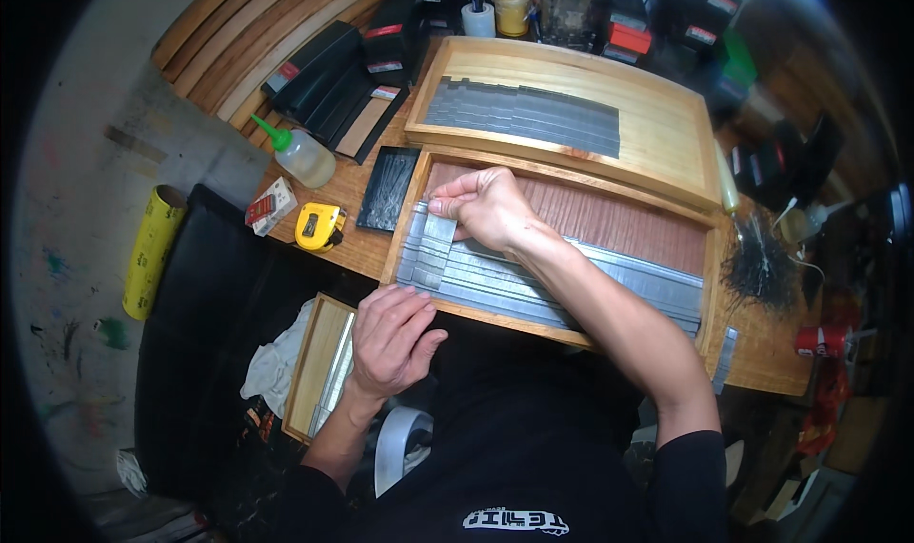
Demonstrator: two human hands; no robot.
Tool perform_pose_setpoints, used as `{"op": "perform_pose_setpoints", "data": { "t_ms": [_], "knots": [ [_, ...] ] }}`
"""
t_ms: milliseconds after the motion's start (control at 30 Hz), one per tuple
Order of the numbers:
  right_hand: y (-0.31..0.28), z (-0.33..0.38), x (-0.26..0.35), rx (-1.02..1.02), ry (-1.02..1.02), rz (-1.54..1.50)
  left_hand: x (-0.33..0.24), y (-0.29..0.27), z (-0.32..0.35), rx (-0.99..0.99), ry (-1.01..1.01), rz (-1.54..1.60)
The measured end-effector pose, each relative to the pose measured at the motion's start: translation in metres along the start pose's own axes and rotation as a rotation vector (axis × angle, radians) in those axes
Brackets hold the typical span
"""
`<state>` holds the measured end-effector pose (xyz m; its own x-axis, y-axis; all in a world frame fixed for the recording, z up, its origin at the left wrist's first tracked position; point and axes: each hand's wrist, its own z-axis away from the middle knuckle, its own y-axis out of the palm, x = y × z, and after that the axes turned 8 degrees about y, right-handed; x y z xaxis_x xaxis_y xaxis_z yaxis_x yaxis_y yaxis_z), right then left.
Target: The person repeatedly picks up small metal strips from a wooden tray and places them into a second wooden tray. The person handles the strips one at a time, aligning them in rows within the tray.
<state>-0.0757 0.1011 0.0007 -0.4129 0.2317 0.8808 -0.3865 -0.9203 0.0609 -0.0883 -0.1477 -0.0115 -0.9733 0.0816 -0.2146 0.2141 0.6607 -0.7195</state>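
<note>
A shallow wooden tray [562, 174] lies in front of me, with long grey metal strips [543, 291] along its near side. Short grey pieces [411, 248] sit in rows at its left end. My right hand [486, 205] reaches over the tray's left part, thumb and fingers pinched at the top of a short grey metal strip [438, 234]. That strip lies over the rows; the fingers partly hide its far end. At the near left corner rests my left hand [392, 338], fingers stretched out over the rim and holding nothing visible.
Behind stands a second wooden tray [666, 129] holding overlapping grey sheets [519, 115]. To the left are a yellow tape measure [320, 226], a green-tipped bottle [307, 157] and a black slab [388, 189]. Black wires [762, 267] and a red can [823, 341] are at right.
</note>
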Motion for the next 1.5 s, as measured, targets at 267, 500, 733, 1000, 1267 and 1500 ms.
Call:
{"op": "perform_pose_setpoints", "data": {
  "t_ms": [267, 500, 733, 1000, 1267, 1500],
  "knots": [
    [0.002, -0.002, -0.004, -0.080, -0.044, 0.110, 0.006, 0.009, -0.009, 0.130, -0.027, -0.046],
    [-0.002, 0.026, 0.014, -0.387, -0.568, 0.603, 0.006, 0.010, -0.010, 0.170, -0.038, -0.064],
    [-0.011, 0.043, 0.008, -0.004, -0.148, 0.740, 0.017, 0.001, -0.023, 0.257, -0.018, -0.155],
    [-0.007, 0.032, 0.009, 0.092, -0.053, 0.690, 0.023, 0.002, -0.027, 0.247, -0.011, -0.104],
    [0.014, 0.015, 0.019, 0.141, -0.002, 0.561, 0.027, 0.006, -0.024, 0.204, 0.036, -0.029],
    [0.008, 0.013, 0.030, 0.216, 0.098, 0.275, 0.028, 0.004, -0.027, 0.194, 0.029, -0.102]
  ]
}}
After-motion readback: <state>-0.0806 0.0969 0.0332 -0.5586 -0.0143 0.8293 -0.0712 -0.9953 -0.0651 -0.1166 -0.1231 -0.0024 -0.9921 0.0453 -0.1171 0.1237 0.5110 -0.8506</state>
